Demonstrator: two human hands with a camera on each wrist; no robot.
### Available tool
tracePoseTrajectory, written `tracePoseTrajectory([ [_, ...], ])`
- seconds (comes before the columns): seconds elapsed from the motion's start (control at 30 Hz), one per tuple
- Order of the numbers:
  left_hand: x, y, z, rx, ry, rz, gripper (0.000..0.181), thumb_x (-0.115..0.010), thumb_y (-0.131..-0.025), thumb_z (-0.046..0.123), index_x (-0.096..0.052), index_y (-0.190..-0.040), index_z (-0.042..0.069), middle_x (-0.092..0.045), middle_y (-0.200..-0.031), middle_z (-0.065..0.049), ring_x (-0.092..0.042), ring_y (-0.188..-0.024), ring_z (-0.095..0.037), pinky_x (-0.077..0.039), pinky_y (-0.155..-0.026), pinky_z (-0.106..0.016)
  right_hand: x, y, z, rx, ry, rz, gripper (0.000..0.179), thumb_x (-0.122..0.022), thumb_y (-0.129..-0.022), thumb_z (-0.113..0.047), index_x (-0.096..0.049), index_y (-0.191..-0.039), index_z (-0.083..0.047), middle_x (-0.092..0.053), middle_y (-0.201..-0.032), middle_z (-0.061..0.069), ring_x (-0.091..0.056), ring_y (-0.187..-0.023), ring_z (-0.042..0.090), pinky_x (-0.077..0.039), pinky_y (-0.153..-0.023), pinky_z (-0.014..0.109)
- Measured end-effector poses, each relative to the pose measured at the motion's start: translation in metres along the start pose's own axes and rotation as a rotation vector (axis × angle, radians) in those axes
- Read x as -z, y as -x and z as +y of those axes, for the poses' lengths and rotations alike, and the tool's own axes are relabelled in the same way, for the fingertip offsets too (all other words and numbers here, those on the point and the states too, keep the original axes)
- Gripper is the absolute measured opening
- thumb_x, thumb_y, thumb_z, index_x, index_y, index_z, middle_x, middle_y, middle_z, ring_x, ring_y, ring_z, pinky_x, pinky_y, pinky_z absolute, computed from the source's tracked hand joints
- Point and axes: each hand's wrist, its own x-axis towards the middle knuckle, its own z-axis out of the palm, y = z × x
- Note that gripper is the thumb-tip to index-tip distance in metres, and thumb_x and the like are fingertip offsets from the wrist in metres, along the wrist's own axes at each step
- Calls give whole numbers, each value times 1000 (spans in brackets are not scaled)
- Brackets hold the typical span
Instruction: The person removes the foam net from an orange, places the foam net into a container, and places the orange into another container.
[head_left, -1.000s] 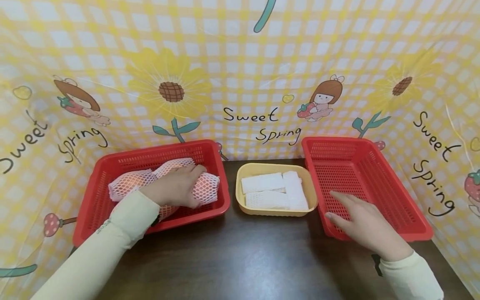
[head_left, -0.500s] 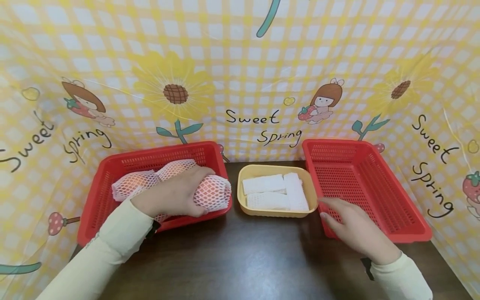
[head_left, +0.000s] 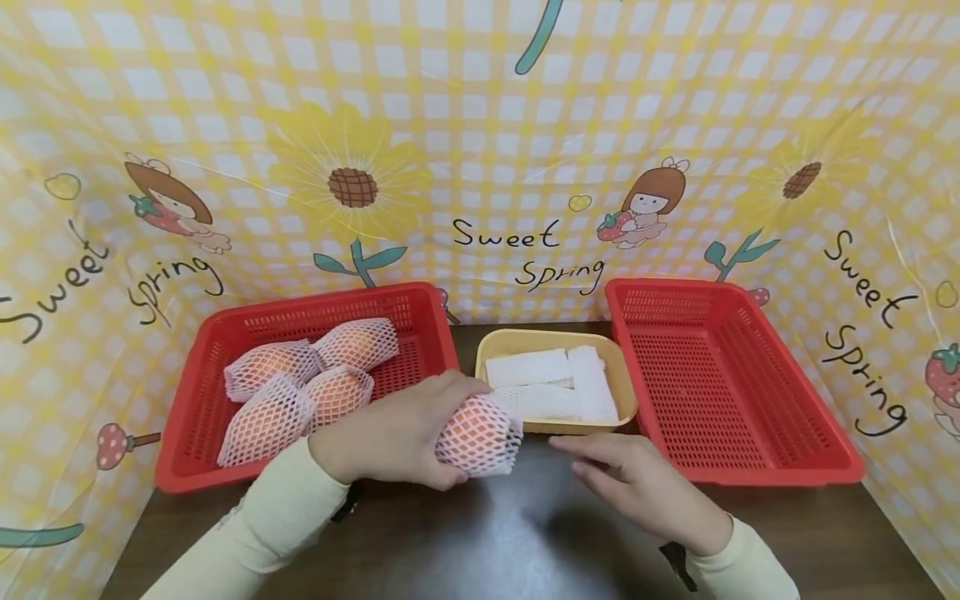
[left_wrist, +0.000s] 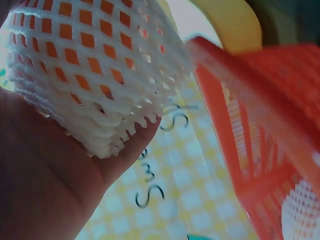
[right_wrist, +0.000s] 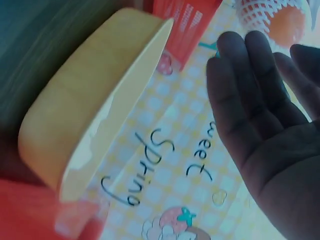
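Observation:
My left hand (head_left: 405, 429) grips a round, orange-coloured fruit in a white foam net (head_left: 480, 437), held over the table in front of the yellow tub. The left wrist view shows the netted fruit (left_wrist: 85, 60) against the palm, with the net's loose end past the fingers. My right hand (head_left: 645, 483) is to the right of that fruit with its fingers extended and nothing in it. In the right wrist view its fingers (right_wrist: 255, 85) are straight, with the orange fruit (right_wrist: 286, 26) just beyond the tips. Several more netted fruits (head_left: 266, 421) lie in the left red basket (head_left: 300, 308).
Between the two baskets stands the yellow tub (head_left: 555, 425) with several flat, folded white foam nets (head_left: 528, 367). The right red basket (head_left: 750, 400) has nothing in it. A checked yellow cloth (head_left: 480, 125) hangs behind the brown table (head_left: 495, 542).
My left hand has lifted one netted fruit out of the left basket and carried it right, over the table. My right hand has moved left, from the right basket towards it.

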Motion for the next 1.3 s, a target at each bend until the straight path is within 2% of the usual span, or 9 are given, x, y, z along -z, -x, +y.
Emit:
tracePoseTrajectory([
  [0.1, -8, -3, 7, -32, 0, -9, 87, -86, -70, 37, -44, -143, 14, -51, -126, 3, -51, -107, -8, -48, -91, -30, -4, -3, -4, -3, -47, -44, 49, -69, -96, -8, -60, -143, -21, -67, -122, -5, -59, -88, 4, -50, -73, 26],
  [0.17, -11, -4, 10, -39, 5, -19, 88, -86, -70, 39, -43, -143, 15, -51, -128, 3, -51, -108, -7, -49, -90, -30, -6, -4, -7, -16, -87, -54, 53, -68, -98, -10, -54, -148, -22, -66, -118, -7, -55, -81, 5, -48, -72, 25],
  [0.3, -17, -7, 15, -56, 17, -31, 89, -86, -72, 42, -42, -144, 15, -51, -130, 3, -51, -108, -7, -49, -90, -29, -9, -6, -14, -50, -214, -23, 53, -67, -98, -8, -53, -149, -17, -68, -112, -7, -64, -88, 9, -54, -76, 28],
  [0.57, -19, -7, 17, -49, 37, -6, 90, -85, -73, 44, -41, -146, 15, -50, -131, 4, -50, -107, -6, -48, -90, -28, -21, -5, -24, -141, -500, 143, 26, -67, -94, 4, -66, -116, -10, -66, -123, 7, -65, -112, 25, -56, -85, 35],
  [0.67, -18, -6, 18, -44, 62, -7, 90, -85, -73, 44, -39, -147, 16, -49, -133, 4, -50, -108, -6, -49, -89, -28, -24, -6, -23, -78, -480, 177, 28, -67, -92, 7, -69, -113, -10, -66, -121, 8, -65, -109, 24, -56, -83, 35],
  [0.9, -21, -7, 19, -51, 63, -16, 91, -86, -73, 43, -39, -147, 15, -50, -133, 4, -50, -108, -6, -49, -88, -27, -35, -12, -27, 163, -182, 317, 41, -73, -85, 10, -71, -124, -5, -66, -96, -1, -57, -78, 9, -49, -66, 20],
  [1.03, -25, -7, 22, -54, 34, -18, 92, -86, -73, 42, -40, -147, 12, -51, -133, 2, -50, -109, -8, -49, -89, -27, -37, -15, -32, 143, -194, 338, 40, -71, -85, 13, -72, -122, -1, -68, -97, 2, -58, -78, 11, -50, -65, 19],
  [1.2, -27, -7, 26, -69, -10, -14, 93, -86, -74, 43, -40, -147, 11, -51, -133, 0, -50, -112, -9, -48, -93, -28, -43, -17, -36, 105, -203, 389, 32, -70, -83, 17, -75, -109, -1, -68, -109, 8, -65, -95, 19, -53, -77, 22],
  [1.3, -28, -7, 26, -77, -23, -10, 94, -85, -74, 45, -39, -148, 11, -51, -134, 0, -49, -114, -10, -47, -94, -28, -47, -15, -38, 45, -245, 364, 33, -69, -84, 15, -74, -111, -2, -68, -115, 9, -66, -100, 18, -56, -78, 26],
])
